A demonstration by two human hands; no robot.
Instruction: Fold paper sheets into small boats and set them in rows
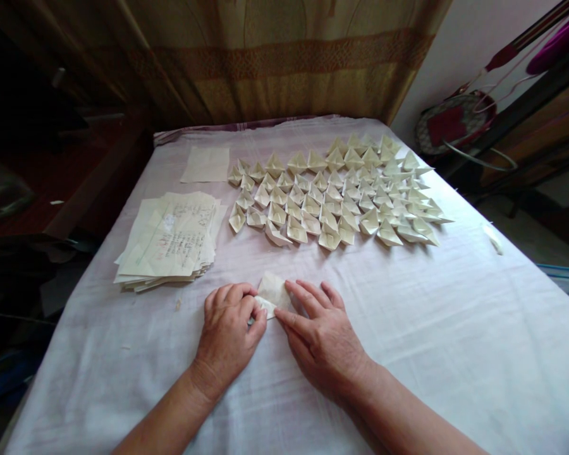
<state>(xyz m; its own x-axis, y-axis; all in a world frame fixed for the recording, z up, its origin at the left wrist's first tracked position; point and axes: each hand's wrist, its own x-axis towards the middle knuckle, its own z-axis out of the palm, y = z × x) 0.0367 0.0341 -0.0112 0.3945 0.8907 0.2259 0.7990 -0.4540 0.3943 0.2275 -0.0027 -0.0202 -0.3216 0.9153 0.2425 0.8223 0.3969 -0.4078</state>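
Observation:
Between my hands a small piece of folded paper (274,292) lies on the white cloth, with a flap turned over at its near left side. My left hand (230,322) is closed, its thumb and curled fingers gripping the paper's left edge. On the paper's right side rests my right hand (323,325), fingers stretched out and slightly spread, fingertips touching the edge and the near corner. Beyond the hands stand several rows of folded paper boats (332,196). To the left is a stack of paper sheets (171,237), the top one bearing handwriting.
A single blank sheet (205,165) lies behind the stack. The white cloth (408,328) covers the surface and has scraps on it. A curtain (265,63) hangs at the far edge. On the right are a patterned bag (455,120) and a small white object (493,240).

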